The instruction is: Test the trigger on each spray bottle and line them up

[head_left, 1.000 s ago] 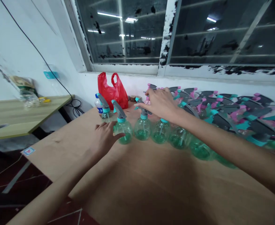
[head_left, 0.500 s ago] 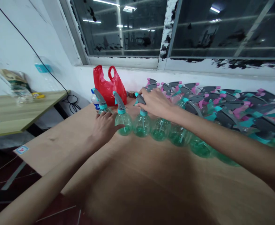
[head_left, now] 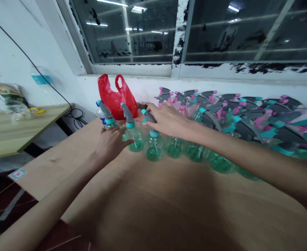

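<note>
A row of green round spray bottles with grey triggers and teal collars stands on the brown table (head_left: 169, 195). My left hand (head_left: 111, 141) lies against the left side of the second green bottle (head_left: 133, 138). Its thumb is stretched across the bottle's front and its fingers are loosely apart. My right hand (head_left: 166, 120) is curled over the grey spray head of the third green bottle (head_left: 153, 150), which stands slightly forward of the row. Another green bottle (head_left: 106, 116) stands just beyond my left fingers.
Many more spray bottles with pink and teal parts (head_left: 242, 118) are packed along the wall under the window. A red plastic bag (head_left: 115, 96) sits at the back left. A lighter side table (head_left: 20, 127) with a black cable stands at the left.
My right hand dropped from above the back rows onto the third bottle's spray head, and that bottle now stands a little forward. My left hand moved up against the second bottle.
</note>
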The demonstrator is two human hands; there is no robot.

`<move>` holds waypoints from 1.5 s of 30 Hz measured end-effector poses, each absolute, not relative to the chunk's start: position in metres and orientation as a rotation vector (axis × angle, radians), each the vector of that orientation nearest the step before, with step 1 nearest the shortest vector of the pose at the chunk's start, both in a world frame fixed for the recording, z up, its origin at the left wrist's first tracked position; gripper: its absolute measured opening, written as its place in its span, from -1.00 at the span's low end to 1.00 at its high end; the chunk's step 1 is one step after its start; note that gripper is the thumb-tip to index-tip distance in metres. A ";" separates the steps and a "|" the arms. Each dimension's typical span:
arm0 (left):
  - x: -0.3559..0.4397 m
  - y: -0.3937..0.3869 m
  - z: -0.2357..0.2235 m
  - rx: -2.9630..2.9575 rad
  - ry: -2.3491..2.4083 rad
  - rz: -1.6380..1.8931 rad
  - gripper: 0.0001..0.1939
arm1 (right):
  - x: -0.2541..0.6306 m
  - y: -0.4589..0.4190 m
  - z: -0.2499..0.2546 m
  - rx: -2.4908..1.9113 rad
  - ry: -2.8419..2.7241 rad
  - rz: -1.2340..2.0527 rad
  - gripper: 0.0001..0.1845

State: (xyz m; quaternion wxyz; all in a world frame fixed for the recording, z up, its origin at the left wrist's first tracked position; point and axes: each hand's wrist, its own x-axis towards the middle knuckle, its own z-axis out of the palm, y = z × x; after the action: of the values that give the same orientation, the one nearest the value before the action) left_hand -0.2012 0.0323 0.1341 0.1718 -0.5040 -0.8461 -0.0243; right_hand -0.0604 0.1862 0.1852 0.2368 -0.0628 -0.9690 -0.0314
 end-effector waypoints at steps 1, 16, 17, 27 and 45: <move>-0.199 0.031 0.134 -1.425 -2.404 -0.081 -0.64 | -0.059 0.183 0.185 -0.153 -2.659 -0.083 -0.59; -0.103 -0.005 0.092 -1.680 -2.252 -0.631 -0.33 | 0.007 0.151 0.178 -0.069 -2.658 0.039 -0.53; -0.093 -0.004 0.085 -1.723 -2.259 -0.661 -0.27 | 0.015 0.148 0.176 -0.073 -2.646 0.059 -0.53; -0.019 0.010 0.058 -2.028 -2.275 -0.866 -0.32 | 0.131 0.150 0.167 -0.291 -2.705 0.533 -0.27; 0.091 0.088 0.051 -2.399 -2.148 -1.088 -0.14 | 0.219 0.188 0.106 -0.345 -1.979 1.441 -0.50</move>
State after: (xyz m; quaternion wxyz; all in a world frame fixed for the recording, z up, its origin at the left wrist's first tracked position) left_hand 0.0911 0.0881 0.0512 -0.1283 -0.6998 -0.6268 -0.3175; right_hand 0.2194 0.1883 0.1058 0.3284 -0.1319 -0.7560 0.5506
